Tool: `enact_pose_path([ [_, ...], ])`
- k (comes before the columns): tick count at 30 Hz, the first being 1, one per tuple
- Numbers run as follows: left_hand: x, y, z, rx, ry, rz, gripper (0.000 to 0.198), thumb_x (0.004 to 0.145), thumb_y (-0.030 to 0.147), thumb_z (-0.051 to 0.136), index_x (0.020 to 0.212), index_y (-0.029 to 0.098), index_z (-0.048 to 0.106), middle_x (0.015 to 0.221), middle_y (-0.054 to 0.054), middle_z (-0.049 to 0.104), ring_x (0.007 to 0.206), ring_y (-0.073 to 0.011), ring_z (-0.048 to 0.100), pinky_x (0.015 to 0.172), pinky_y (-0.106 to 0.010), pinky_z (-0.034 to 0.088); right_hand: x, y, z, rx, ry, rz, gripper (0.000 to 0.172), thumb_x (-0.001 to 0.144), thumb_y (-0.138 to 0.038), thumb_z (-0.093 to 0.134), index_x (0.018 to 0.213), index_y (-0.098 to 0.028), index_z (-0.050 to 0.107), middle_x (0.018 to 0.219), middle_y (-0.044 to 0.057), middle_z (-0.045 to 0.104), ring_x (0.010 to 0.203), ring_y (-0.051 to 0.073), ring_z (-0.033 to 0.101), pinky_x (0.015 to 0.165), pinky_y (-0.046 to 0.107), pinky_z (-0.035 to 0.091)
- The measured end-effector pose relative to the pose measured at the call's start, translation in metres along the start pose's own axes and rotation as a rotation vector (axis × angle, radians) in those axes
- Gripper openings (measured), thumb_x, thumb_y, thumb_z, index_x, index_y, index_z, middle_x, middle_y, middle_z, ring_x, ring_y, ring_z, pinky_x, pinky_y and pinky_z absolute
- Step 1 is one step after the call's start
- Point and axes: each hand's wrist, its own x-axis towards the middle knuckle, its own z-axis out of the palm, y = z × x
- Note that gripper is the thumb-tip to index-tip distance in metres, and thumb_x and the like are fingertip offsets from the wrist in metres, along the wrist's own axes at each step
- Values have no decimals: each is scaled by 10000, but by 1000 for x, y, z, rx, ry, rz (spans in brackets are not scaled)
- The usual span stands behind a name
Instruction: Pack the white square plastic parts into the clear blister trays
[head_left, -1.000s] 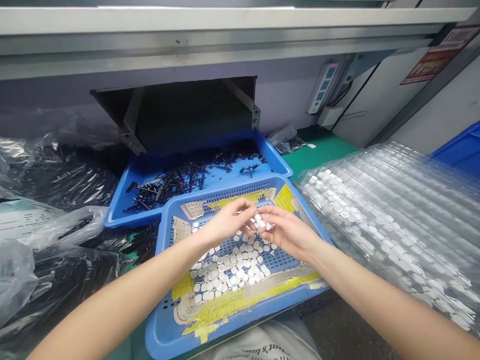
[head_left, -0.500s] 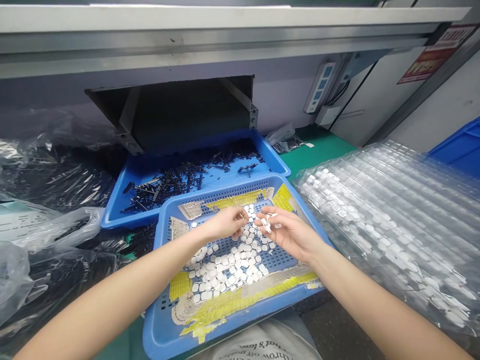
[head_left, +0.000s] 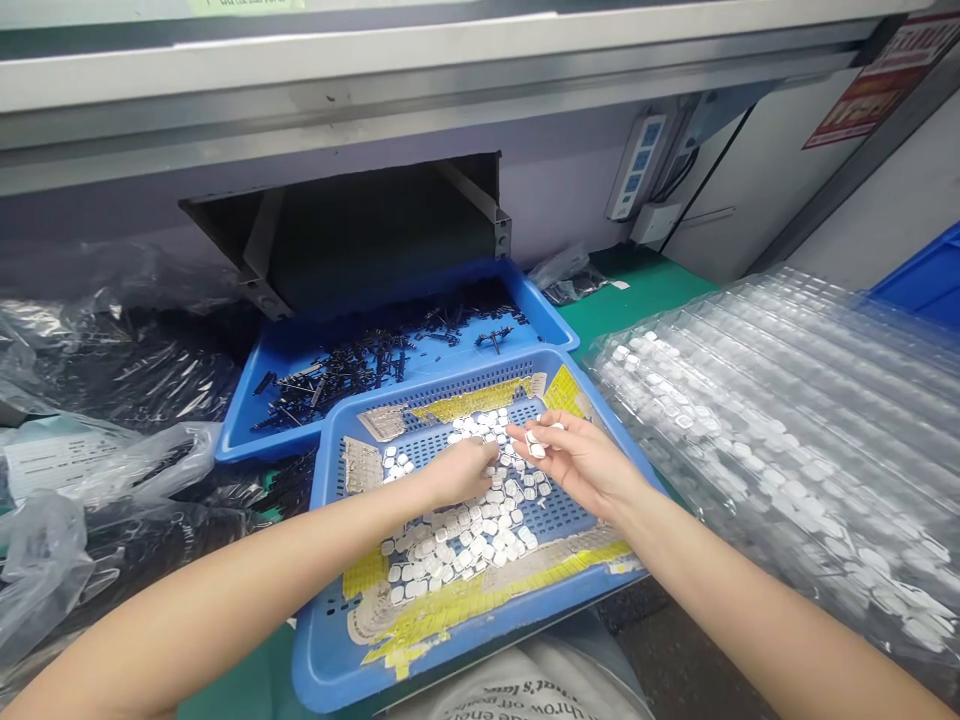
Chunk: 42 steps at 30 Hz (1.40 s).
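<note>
My left hand (head_left: 466, 470) is low over the blue perforated basket (head_left: 322, 680), its fingers curled down among small white square plastic pieces (head_left: 469, 540). Its fingertips are partly hidden, so anything pinched there cannot be made out. To its right, my right hand (head_left: 581, 460) is turned partly palm up above the basket. A few white plastic pieces (head_left: 535, 446) are gripped between its thumb and fingers. More pieces lie scattered and heaped on the basket floor, around yellow and beige tape patches (head_left: 442, 630).
Behind the basket stands a blue tray (head_left: 457, 350) with thin black parts (head_left: 337, 375). Clear plastic trays (head_left: 787, 340) with white pieces lie at right. Plastic bags (head_left: 142, 370) of black items crowd the left. A metal shelf edge (head_left: 420, 110) spans overhead; a power strip (head_left: 636, 167) hangs behind.
My left hand has lowered towards the white pieces and turned knuckles up. My right hand stays nearly in place, with the white pieces shifted in its fingers. The view has tilted slightly.
</note>
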Motion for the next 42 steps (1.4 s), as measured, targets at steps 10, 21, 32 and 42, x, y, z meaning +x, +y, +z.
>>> enact_pose_path([
  [10,-10,6,-40,-78,11,-81,145,673,100,384,745,142,502,630,-28,539,553,-136,518,495,-223,387,1,2,-5,110,-1,22,179,621,38,410,702,-114,461,840,133,586,878,219,566,752,364,468],
  [21,1,36,-63,-230,527,65,128,758,219,415,740,161,528,704,-16,538,648,-117,489,566,-221,371,3,-4,0,192,92,12,84,695,-68,436,705,-116,504,725,79,583,732,138,573,641,271,496],
  [32,30,-2,-37,19,155,61,121,721,190,488,829,149,525,779,-50,533,734,-172,506,638,-250,388,5,-11,-1,301,176,-113,96,712,-87,443,633,-134,469,549,-1,487,469,57,471,377,134,396],
  [42,44,11,-10,39,18,120,124,691,132,442,751,147,550,783,-69,507,669,-190,518,583,-271,398,0,-12,2,290,116,-118,76,701,-105,453,639,-148,440,496,-46,424,357,16,360,280,97,273],
])
